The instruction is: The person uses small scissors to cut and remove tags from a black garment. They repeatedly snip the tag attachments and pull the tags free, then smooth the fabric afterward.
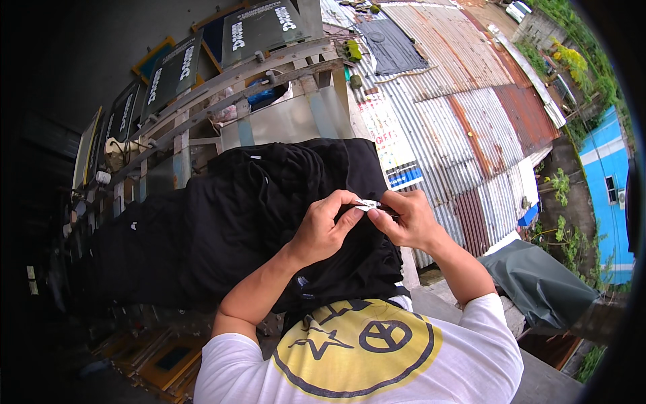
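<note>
Left hand and right hand, each pinched closed, hold a small white piece between them over black cloth, apparently gripped from both sides for steadiness; its long axis seems to run left to right, which end leads unclear

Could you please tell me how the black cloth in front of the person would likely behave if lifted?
The black cloth would probably be floppy, since it lies in soft folds and wrinkles. Lifted as a whole, it may feel heavy, given its broad, bunched-up spread. It seems unlikely to roll, as it lies wide and slumped.
</note>
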Motion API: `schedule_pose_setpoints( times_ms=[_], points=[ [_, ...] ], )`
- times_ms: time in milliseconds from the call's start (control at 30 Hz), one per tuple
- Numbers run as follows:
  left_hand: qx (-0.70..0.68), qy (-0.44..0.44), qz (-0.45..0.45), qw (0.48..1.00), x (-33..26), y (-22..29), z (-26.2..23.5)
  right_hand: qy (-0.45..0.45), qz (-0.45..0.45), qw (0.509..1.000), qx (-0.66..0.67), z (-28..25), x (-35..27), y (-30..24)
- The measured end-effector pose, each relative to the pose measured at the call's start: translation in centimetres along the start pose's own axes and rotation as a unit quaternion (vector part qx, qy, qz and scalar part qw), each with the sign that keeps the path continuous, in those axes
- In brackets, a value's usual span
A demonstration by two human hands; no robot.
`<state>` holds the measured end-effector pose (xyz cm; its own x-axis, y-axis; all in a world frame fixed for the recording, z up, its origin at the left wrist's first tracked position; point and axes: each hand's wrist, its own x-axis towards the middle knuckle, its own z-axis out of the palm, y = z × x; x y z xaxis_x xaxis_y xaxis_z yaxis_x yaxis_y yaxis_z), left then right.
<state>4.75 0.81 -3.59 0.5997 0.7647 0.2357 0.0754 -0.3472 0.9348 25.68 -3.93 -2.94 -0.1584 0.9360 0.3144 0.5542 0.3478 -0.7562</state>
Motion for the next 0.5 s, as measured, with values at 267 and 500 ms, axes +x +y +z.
schedule_pose_setpoints(
  times_ms=[267, 500],
  points=[
    [0.004, -0.007, -0.004, 1.000, -0.01, 0.08, -0.05, 0.007, -0.007, 1.000, -0.016, 0.01, -0.15, 0.02],
    [0.006, -0.015, -0.004, 1.000, -0.02, 0.19, -0.11, 0.019, -0.018, 0.999, -0.021, 0.20, -0.33, 0.09]
  ],
)
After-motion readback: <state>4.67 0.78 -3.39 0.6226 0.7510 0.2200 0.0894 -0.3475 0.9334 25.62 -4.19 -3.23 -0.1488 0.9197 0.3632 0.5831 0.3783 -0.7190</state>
